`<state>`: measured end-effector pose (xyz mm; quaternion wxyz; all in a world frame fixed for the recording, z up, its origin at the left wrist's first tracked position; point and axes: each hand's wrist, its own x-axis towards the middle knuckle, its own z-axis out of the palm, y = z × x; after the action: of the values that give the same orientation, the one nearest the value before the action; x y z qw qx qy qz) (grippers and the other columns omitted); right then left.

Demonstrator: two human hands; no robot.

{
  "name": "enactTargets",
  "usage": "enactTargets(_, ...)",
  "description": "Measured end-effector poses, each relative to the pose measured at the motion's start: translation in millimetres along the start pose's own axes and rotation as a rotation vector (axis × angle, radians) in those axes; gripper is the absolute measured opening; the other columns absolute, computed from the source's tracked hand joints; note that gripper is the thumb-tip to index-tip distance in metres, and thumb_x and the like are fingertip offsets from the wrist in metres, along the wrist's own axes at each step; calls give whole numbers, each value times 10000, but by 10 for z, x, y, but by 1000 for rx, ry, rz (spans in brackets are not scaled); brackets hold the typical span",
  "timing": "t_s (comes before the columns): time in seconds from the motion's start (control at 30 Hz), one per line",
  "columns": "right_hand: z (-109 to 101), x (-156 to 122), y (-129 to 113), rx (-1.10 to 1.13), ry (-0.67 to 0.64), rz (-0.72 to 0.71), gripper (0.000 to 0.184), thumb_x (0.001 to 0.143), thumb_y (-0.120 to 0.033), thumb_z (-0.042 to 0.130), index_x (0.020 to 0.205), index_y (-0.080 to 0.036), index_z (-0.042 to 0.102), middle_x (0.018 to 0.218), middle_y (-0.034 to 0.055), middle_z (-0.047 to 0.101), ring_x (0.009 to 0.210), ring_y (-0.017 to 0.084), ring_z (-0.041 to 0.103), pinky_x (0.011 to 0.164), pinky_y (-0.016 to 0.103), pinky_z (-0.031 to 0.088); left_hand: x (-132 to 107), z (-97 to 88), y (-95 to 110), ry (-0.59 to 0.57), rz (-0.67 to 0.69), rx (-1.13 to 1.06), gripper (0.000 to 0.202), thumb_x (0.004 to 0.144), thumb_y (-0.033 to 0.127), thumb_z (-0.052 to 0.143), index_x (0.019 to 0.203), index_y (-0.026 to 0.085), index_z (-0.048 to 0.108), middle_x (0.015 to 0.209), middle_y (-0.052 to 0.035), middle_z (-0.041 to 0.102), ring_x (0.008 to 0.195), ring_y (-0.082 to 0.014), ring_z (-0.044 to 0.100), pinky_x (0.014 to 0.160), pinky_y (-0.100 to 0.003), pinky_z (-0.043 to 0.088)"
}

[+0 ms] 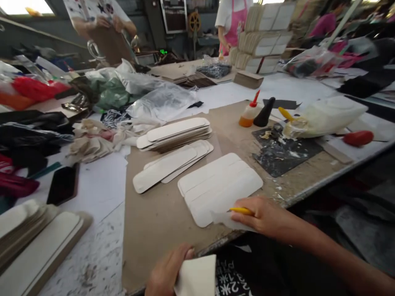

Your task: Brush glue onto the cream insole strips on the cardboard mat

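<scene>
1. Left hand point(166, 273): at the near edge of the board point(160, 222). The fingers are closed on a white piece point(197, 277), thumb on top. The piece hangs off the board's edge, which likely keeps it clear of the work surface.

2. Right hand point(267, 218): at the board's near right corner. The fingers are pinched together on a yellow tool point(242, 211), held pen-fashion and nearly level, tip pointing left. A thin sheet point(225, 221) lies under the fingers, on the board. The low grip appears to give fine control of the tip.

3. Flat strips point(219, 187): white and round-ended, laid edge to edge on the board, their near end touching the thin sheet. Side by side, they present one continuous surface.

4. Loose strips point(166, 166): farther in on the board, to the left, overlapping one another.

5. Stack point(179, 133): just behind the loose strips, neatly piled, probably as stock within reach.

6. Glue bottle point(250, 112): upright at the board's far edge, with a black cone point(265, 112) just beside it. A smeared black mat point(285, 154) covers the board's right part, likely to shield it.

7. Phone point(63, 184): left of the board, well apart from the glue.

8. A person in a pink apron point(233, 20) stands well beyond the board.
</scene>
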<state>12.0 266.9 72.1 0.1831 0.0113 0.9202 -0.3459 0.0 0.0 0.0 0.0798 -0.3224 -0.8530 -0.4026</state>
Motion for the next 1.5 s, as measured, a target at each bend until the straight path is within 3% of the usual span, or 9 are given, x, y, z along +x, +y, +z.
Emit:
enactTargets(0.17, 47, 420, -230, -100, -136, -23, 326, 846, -414, 459, 677, -158, 571, 643, 29, 613, 581, 127, 509, 524, 215, 305, 168, 11, -22, -52, 128, 111, 166, 858, 145, 469, 965, 161, 595, 729, -49, 607, 652, -147, 547, 608, -264, 456)
enactTargets(0.37, 122, 672, -255, -490, -82, -4, 276, 869, -364, 433, 805, -182, 631, 793, 92, 693, 755, 230, 629, 585, 262, 362, 293, 28, -40, -63, 181, 187, 230, 833, 99, 493, 1040, 134, 588, 836, -78, 597, 778, -170, 538, 693, -292, 480)
enactTargets(0.83, 95, 695, -215, -546, -115, 4, 261, 878, -354, 427, 825, -192, 625, 830, 83, 701, 795, 234, 644, 630, 274, 412, 424, 126, -119, -267, 203, 239, 354, 860, 123, 448, 1211, 114, 490, 900, -97, 558, 818, -196, 504, 696, -344, 502)
enactTargets(1.2, 101, 713, -186, -536, -109, -18, 269, 882, -360, 423, 876, -181, 624, 870, 105, 699, 821, 252, 642, 638, 289, 415, 394, 190, -218, -283, 252, 306, 372, 846, 88, 453, 1217, 105, 477, 897, -95, 548, 798, -201, 479, 672, -345, 465)
enactTargets(1.37, -88, 584, -18, -565, -163, -31, 219, 848, -337, 491, 896, -187, 643, 893, 84, 685, 843, 238, 630, 651, 271, 406, 382, 187, -263, -258, 285, 291, 398, 861, 68, 387, 1253, 111, 442, 916, -92, 542, 813, -196, 472, 698, -336, 442)
enactTargets(1.5, -380, 362, 343, -575, -144, 121, 218, 845, -304, 484, 915, -173, 643, 923, 91, 657, 861, 229, 608, 690, 272, 405, 347, 189, -320, -261, 319, 295, 469, 836, 33, 384, 1297, 115, 407, 956, -103, 535, 851, -205, 476, 732, -339, 428)
